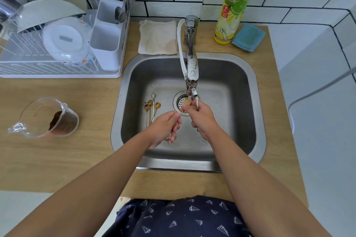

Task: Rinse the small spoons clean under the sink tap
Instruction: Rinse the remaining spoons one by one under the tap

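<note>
Both hands are over the steel sink (250,102), just below the tap (191,75). My left hand (163,129) pinches the thin handle of a small gold spoon (187,102), whose bowl lies under the spout. My right hand (200,117) closes its fingertips on that bowl beside the water stream. Several more small spoons (151,108), gold and silver with dark specks on them, lie on the sink floor left of the drain (180,103).
A dish rack (57,67) with bowls and a cutlery holder stands at the left. A clear jug (46,119) with brown residue sits on the wooden counter. Behind the sink lie a folded cloth (158,37), a dish-soap bottle (234,5) and a blue sponge (248,37).
</note>
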The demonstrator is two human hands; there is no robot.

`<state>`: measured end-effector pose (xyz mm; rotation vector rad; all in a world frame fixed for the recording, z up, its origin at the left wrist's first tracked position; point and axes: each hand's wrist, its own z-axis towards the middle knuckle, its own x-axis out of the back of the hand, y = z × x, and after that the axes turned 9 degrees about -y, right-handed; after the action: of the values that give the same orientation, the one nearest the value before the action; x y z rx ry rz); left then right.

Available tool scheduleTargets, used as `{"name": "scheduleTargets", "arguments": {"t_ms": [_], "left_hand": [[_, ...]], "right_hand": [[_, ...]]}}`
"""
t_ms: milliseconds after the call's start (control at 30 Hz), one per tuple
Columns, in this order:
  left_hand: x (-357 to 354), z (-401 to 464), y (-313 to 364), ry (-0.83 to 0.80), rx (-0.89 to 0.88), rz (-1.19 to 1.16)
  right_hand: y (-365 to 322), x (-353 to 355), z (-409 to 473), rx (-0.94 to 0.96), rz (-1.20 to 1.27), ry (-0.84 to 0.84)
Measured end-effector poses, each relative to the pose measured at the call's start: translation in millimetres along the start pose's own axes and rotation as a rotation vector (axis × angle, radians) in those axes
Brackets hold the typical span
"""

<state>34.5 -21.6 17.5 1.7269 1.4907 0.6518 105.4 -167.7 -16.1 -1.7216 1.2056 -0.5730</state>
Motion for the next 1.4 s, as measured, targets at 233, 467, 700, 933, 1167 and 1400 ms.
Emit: {"name": "scheduleTargets", "arguments": {"t_ms": [233,467,700,933,1167,1400], "left_hand": [[5,11,-2,0.000,-0.007,-0.091],[-9,48,17,0.229,-0.042,-0.183],[-14,54,23,0.116,-0.081,-0.540],[-16,54,17,0.281,-0.090,-0.310],[-10,47,20,-0.049,-0.062,-0.600],[-5,46,26,0.184,0.085,-0.246]], "right_hand": [[-7,2,4,0.034,0.159,0.304],[-16,27,0,0.058,0.406,0.433],[-21,39,-2,0.045,0.431,0.437],[-13,26,-3,-0.011,0.478,0.361],[-18,22,-7,-0.025,0.533,0.230],[-17,13,-7,-0.030,0.489,0.210]]}}
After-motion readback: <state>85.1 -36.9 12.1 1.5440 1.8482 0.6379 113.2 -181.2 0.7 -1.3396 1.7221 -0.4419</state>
